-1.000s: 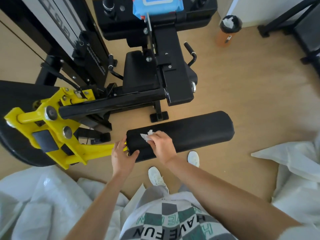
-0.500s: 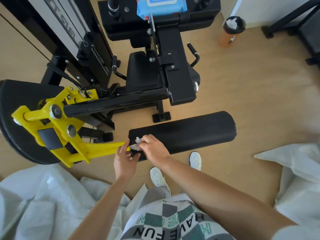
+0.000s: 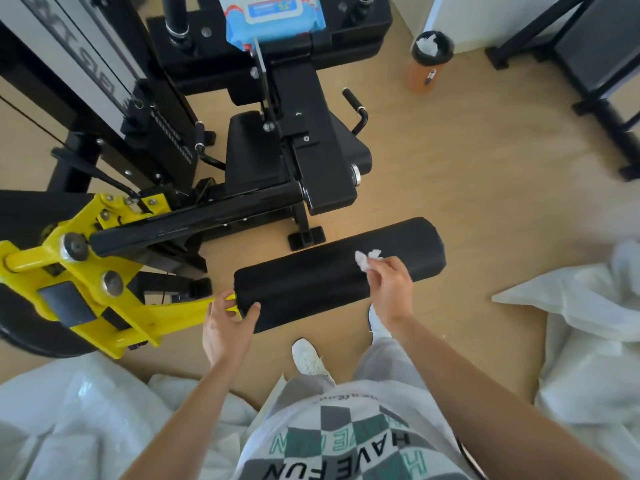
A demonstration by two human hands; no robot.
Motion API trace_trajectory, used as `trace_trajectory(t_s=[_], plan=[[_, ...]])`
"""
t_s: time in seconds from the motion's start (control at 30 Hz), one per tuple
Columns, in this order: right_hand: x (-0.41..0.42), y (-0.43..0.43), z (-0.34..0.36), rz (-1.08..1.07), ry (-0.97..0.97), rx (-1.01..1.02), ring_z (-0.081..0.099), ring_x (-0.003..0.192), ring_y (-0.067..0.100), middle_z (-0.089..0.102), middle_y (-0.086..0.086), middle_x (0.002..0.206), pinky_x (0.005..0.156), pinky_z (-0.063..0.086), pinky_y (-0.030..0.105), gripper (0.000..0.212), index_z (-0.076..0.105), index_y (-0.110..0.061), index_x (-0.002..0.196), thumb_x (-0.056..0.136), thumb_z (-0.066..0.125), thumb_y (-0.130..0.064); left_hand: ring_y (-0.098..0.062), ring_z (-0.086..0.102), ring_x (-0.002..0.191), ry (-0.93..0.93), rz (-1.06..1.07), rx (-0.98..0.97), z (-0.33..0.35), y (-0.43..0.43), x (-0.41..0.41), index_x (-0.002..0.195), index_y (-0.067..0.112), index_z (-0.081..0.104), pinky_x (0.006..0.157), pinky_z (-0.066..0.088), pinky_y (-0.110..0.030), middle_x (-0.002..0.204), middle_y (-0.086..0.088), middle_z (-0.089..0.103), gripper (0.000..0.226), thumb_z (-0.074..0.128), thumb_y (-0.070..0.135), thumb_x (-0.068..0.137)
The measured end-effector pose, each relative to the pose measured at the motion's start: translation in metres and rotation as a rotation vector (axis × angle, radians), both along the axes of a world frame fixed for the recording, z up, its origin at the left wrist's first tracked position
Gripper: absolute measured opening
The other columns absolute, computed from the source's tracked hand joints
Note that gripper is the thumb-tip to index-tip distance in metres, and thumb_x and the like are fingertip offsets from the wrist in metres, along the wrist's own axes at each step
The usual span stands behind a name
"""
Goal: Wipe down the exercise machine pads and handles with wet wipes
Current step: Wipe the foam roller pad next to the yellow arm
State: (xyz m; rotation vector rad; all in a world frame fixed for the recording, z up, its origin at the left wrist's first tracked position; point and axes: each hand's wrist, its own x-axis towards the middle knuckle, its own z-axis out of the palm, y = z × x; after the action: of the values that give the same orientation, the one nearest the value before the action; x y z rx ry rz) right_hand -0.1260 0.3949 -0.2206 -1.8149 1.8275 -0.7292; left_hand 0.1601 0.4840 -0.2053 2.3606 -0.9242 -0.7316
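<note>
Both hands were on the black roller pad [image 3: 311, 282]. Left hand [image 3: 225, 327] gripped its left end, thumb on the near side and fingers tucked round the end, right by the yellow arm [image 3: 138, 306]. Right hand [image 3: 391, 282] pinched a scrunched white wet wipe [image 3: 367, 259] against the top of the pad, toward its right end. The blue pack of wipes [image 3: 273, 15] sat up on the machine, well beyond the roller pad, and an orange cup [image 3: 427, 64] stuffed with white tissue stood on the floor beyond the pad's right end.
</note>
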Motion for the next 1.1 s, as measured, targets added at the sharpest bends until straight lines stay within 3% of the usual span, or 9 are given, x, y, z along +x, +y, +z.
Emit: trace_trajectory(t_s=[0.1, 0.17, 0.23, 0.4, 0.5, 0.67, 0.83, 1.0, 1.1], plan=[[-0.037, -0.019, 0.002, -0.229, -0.007, 0.082, 0.058, 0.091, 0.027, 0.056, 0.004, 0.1, 0.079, 0.043, 0.028, 0.02, 0.072, -0.005, 0.114, 0.1, 0.059, -0.006, -0.026, 0.055, 0.118, -0.001, -0.024, 0.026, -0.001, -0.01, -0.002, 0.147, 0.022, 0.049, 0.093, 0.051, -0.045, 0.141, -0.007, 0.048, 0.075, 0.081, 0.045, 0.083], [-0.058, -0.03, 0.003, -0.335, -0.008, 0.126, 0.054, 0.093, 0.02, 0.057, 0.008, 0.106, 0.082, 0.036, 0.022, 0.021, 0.071, -0.006, 0.116, 0.1, 0.058, -0.006, -0.03, 0.048, 0.129, 0.001, -0.041, 0.033, -0.002, -0.017, -0.004, 0.15, 0.017, 0.045, 0.099, 0.048, -0.046, 0.146, -0.01, 0.04, 0.081, 0.082, 0.045, 0.082], [-0.074, -0.041, 0.005, -0.389, 0.01, 0.146, 0.049, 0.093, 0.017, 0.058, 0.013, 0.111, 0.082, 0.032, 0.019, 0.024, 0.07, -0.005, 0.12, 0.1, 0.057, -0.006, -0.032, 0.042, 0.134, -0.004, -0.062, 0.054, -0.003, -0.024, -0.005, 0.152, 0.018, 0.043, 0.103, 0.046, -0.047, 0.147, -0.011, 0.039, 0.086, 0.083, 0.046, 0.081], [-0.084, -0.055, 0.006, -0.473, 0.025, 0.19, 0.055, 0.096, 0.028, 0.057, 0.012, 0.11, 0.082, 0.034, 0.025, 0.023, 0.07, -0.006, 0.116, 0.099, 0.055, -0.005, -0.033, 0.034, 0.141, -0.016, -0.079, 0.104, -0.008, -0.026, -0.005, 0.156, 0.019, 0.039, 0.109, 0.041, -0.052, 0.15, -0.013, 0.041, 0.092, 0.082, 0.049, 0.081], [-0.059, -0.045, 0.009, -0.312, 0.083, 0.137, 0.057, 0.091, 0.028, 0.061, 0.012, 0.104, 0.077, 0.038, 0.027, 0.016, 0.072, -0.003, 0.106, 0.099, 0.058, -0.005, -0.032, 0.037, 0.14, -0.009, -0.072, 0.085, -0.011, -0.023, -0.005, 0.155, 0.019, 0.04, 0.107, 0.045, -0.053, 0.147, -0.011, 0.043, 0.093, 0.083, 0.05, 0.079], [0.014, -0.013, 0.007, 0.078, 0.033, 0.0, 0.056, 0.078, 0.016, 0.061, 0.004, 0.093, 0.069, 0.053, 0.025, 0.014, 0.075, -0.005, 0.106, 0.092, 0.071, -0.005, -0.028, 0.047, 0.13, 0.037, -0.067, 0.023, -0.018, -0.011, -0.002, 0.156, 0.021, 0.04, 0.102, 0.053, -0.05, 0.138, -0.005, 0.046, 0.095, 0.087, 0.045, 0.076], [0.084, 0.006, 0.002, 0.383, 0.003, -0.007, 0.052, 0.071, 0.013, 0.055, 0.003, 0.085, 0.064, 0.047, 0.022, 0.006, 0.074, -0.003, 0.095, 0.09, 0.072, -0.004, -0.025, 0.059, 0.117, 0.137, -0.075, -0.003, -0.02, 0.002, 0.001, 0.157, 0.027, 0.037, 0.095, 0.059, -0.045, 0.129, 0.011, 0.039, 0.091, 0.086, 0.032, 0.08], [0.141, 0.018, 0.003, 0.552, 0.0, 0.061, 0.051, 0.072, 0.019, 0.047, 0.003, 0.083, 0.062, 0.046, 0.033, 0.015, 0.064, -0.005, 0.077, 0.091, 0.065, -0.003, -0.013, 0.062, 0.102, 0.231, -0.092, -0.07, -0.013, 0.017, 0.0, 0.153, 0.019, 0.043, 0.086, 0.056, -0.024, 0.126, 0.005, 0.044, 0.083, 0.079, 0.0, 0.081], [0.169, 0.027, 0.006, 0.645, 0.015, 0.155, 0.054, 0.08, 0.027, 0.052, 0.011, 0.087, 0.068, 0.04, 0.033, 0.007, 0.068, 0.001, 0.084, 0.089, 0.064, -0.001, -0.008, 0.062, 0.103, 0.266, -0.093, -0.096, -0.015, 0.028, 0.002, 0.15, 0.014, 0.047, 0.085, 0.055, -0.017, 0.12, 0.006, 0.048, 0.076, 0.071, -0.01, 0.083]])
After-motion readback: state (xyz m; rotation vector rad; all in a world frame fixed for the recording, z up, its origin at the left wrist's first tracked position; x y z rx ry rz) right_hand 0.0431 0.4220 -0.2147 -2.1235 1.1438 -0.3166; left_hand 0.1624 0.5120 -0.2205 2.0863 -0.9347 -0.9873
